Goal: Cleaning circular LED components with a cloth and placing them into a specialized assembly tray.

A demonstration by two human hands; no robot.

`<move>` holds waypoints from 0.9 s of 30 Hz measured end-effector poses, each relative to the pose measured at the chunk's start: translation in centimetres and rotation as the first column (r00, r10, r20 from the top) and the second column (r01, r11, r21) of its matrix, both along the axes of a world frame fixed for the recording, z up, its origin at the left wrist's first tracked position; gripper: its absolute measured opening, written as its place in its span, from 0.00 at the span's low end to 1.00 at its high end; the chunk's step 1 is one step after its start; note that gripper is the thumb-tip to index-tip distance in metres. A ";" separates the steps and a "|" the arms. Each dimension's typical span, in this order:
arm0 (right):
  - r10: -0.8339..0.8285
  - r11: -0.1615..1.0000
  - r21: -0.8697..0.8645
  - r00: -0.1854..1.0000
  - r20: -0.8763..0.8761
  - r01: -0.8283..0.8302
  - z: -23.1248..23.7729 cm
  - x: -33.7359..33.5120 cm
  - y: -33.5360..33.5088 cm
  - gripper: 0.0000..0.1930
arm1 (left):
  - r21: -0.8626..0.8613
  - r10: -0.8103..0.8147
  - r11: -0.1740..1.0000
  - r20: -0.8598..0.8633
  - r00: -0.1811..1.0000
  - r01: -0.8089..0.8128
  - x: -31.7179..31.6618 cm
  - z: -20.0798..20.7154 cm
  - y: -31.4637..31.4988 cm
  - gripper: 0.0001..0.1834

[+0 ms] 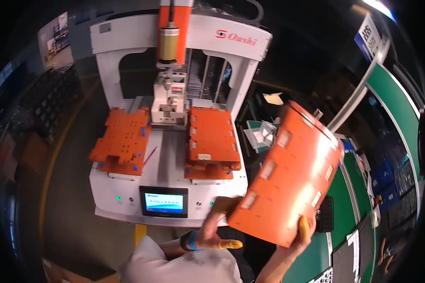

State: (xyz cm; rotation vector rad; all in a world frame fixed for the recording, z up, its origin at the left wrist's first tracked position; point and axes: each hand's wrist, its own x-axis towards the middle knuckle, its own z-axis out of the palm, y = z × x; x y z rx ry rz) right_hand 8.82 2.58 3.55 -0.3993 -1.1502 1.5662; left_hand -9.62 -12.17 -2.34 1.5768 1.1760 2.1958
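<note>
An orange panel (288, 181) with cut-out slots is held up, tilted, at the right of the machine. My right hand (298, 239) grips its lower right edge, a yellow-covered thumb on the face; the other fingers are mostly hidden. Beside the panel's lower left corner, my left hand (212, 228) has thumb and fingers spread apart, with yellow covers on the tips. Whether those fingers touch the corner, I cannot tell. Another orange panel (211, 134) rests on the machine's right fixture. The left fixture carries an orange plate (125, 139) with holes and blue bits.
A white gantry machine (113, 37) stands ahead, its tool head (170, 96) between the two fixtures. A touch screen (164, 202) sits on its front. Near the left fixture lies a red pen-like stick (150, 155). Green-topped benches (311, 252) run along the right, with a black tray (325, 214).
</note>
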 end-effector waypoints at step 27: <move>0.813 0.409 -0.643 0.579 -0.065 -0.648 -2.7 -43.3 -19.2 0.14 | -0.236 0.959 -0.160 -0.268 -0.094 -0.959 -22.9 -6.7 -15.5 0.63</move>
